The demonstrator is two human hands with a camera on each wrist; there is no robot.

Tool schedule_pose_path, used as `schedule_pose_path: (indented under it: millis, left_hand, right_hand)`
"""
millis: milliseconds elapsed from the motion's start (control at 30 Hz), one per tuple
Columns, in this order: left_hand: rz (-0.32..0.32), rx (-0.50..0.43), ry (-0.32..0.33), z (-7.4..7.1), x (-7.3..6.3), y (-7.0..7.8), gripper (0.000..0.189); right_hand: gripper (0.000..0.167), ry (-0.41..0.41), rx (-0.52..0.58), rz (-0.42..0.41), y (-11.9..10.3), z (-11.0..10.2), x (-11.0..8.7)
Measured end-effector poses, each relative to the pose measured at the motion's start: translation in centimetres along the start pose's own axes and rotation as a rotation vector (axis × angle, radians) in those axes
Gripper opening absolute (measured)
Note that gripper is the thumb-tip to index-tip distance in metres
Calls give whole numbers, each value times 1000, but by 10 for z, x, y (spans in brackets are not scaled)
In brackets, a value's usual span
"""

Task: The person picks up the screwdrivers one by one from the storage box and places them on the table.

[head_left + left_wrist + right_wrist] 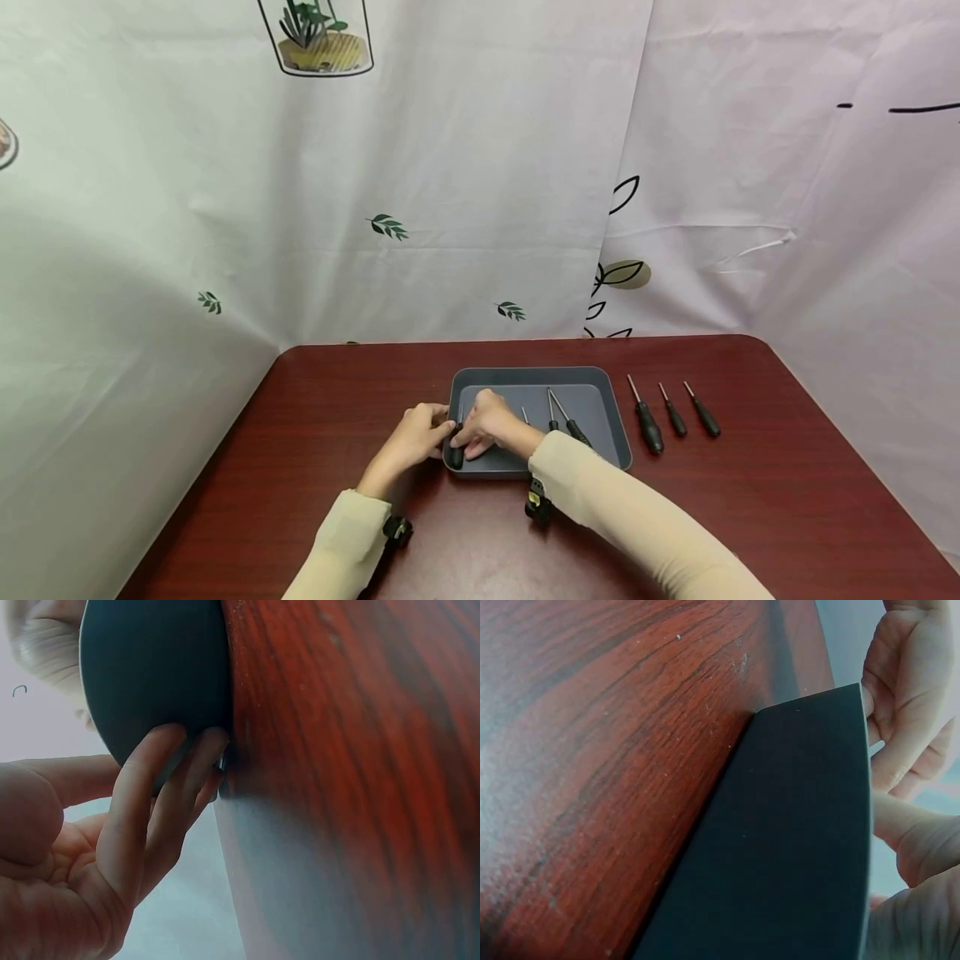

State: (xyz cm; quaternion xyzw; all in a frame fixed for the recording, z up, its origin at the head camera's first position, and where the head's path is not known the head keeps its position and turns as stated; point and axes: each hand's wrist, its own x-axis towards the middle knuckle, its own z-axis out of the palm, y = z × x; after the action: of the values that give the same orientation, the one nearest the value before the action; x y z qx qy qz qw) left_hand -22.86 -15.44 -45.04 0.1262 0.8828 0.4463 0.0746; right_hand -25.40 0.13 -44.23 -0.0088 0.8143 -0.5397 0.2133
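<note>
A grey rectangular tray [592, 402] sits on the table. My left hand [412, 433] grips its left wall, the fingers [154, 772] against the outer side and the thumb reaching over the rim. Inside the tray at the left end, my right hand [487, 425] pinches a black-handled screwdriver [457, 454] that lies along the left wall, shaft pointing away from me. More screwdrivers [576, 431] lie farther right in the tray, partly covered by my right wrist and sleeve. In the right wrist view, the tray's front wall [780, 832] hides the right fingertips.
Right of the tray, three black-handled screwdrivers lie side by side on the table: a large one [649, 429], a small one [677, 419] and another [707, 418]. The dark red wooden table [360, 375] ends at a white printed curtain [450, 275] behind.
</note>
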Motion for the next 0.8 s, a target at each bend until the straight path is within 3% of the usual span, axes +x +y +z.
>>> schedule_pose_path:
  millis: [300, 600, 800]
  left_hand:
    - [-3, 7, 4, 0, 0, 0, 37]
    - [-14, 3, 2, 1, 0, 1, 38]
    - [-12, 0, 3, 0, 0, 1, 38]
  right_hand:
    - [18, -23, -168, -82, 0, 1, 0]
    - [22, -10, -213, -174, 0, 1, -6]
    - [22, -2, -210, -144, -1, 1, -5]
